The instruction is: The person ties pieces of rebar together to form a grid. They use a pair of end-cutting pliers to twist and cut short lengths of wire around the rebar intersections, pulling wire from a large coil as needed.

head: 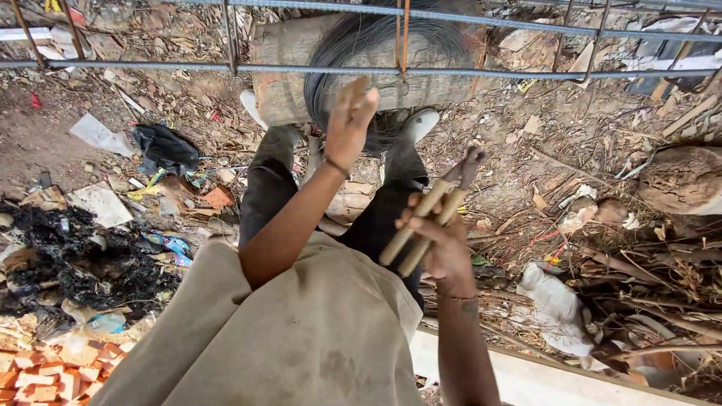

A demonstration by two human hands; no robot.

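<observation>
The left hand (350,120) is raised toward a horizontal steel bar (466,73), its fingers (361,96) drawn narrow and pinched together at the tips just under the bar; whether they grip a strand of wire there cannot be told. Right behind those fingers lies a coil of dark binding wire (376,45) draped over a thick log (289,68); the coil hangs down past the log's near edge, close beside the wrist. Above the fingers, thin upright bars (403,34) cross the horizontal one and a second long bar runs higher up, forming a rebar cage.

The right hand (444,240) sits lower and to the right of the left, well apart from it; its fingers (414,218) are wrapped around the two pale handles of a pair of pincers (436,214), holding them closed together; the rusty head of the tool points up and away from the fingers, toward the steel bar but clear of it.

Below both hands is the person's tan shirt (316,331), dark trousers and pale shoes (421,120) near the log. Left of the fingers the dirt ground (45,135) carries a black bag (164,149), scraps of paper, a charred heap (75,256) and broken bricks (45,376); right of them lie dry sticks, a white rag (553,301) and another log (684,180).
</observation>
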